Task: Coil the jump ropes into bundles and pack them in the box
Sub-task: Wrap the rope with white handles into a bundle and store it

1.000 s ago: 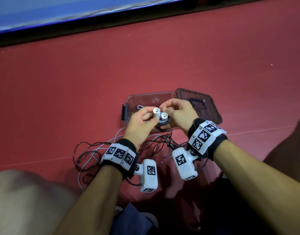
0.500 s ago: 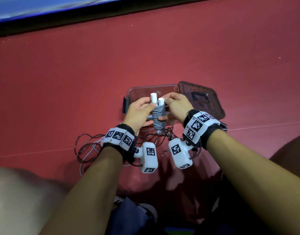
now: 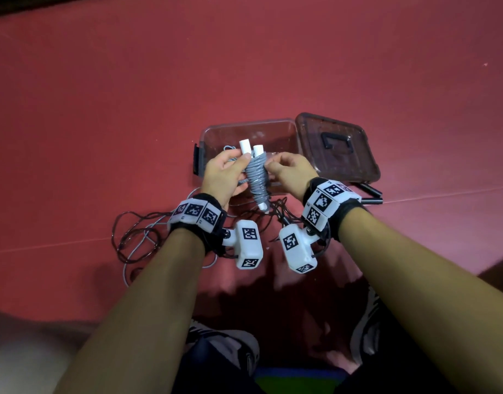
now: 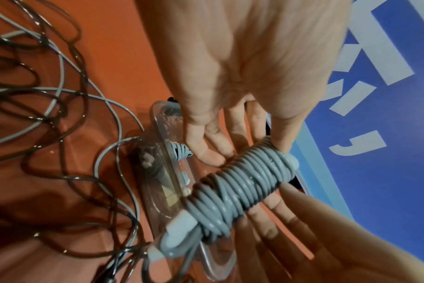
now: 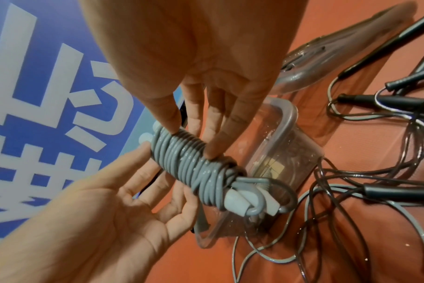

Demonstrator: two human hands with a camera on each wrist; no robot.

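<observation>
A grey jump rope wound tightly round its two white handles forms a bundle (image 3: 256, 177) (image 4: 240, 183) (image 5: 194, 164). My left hand (image 3: 239, 169) (image 4: 249, 149) holds it between thumb and fingers from the left. My right hand (image 3: 273, 169) (image 5: 194, 134) pinches it with thumb and fingertips from the right. The bundle hangs just above the near edge of the clear plastic box (image 3: 284, 129) (image 5: 288, 122), white handle tips pointing away from me. Another grey coil (image 3: 230, 150) (image 4: 180, 151) lies inside the box.
The box's dark clear lid (image 3: 335, 146) lies open to the right on the red floor. Loose dark and grey ropes (image 3: 136, 234) (image 4: 61, 114) tangle on the floor near my left wrist. Black handles (image 3: 369, 194) (image 5: 387, 99) lie right of the box. My knees and shoes are below.
The bundle has turned from end-on toward me to lying lengthwise, handle tips pointing away. Both hands stayed on it, above the box's near edge.
</observation>
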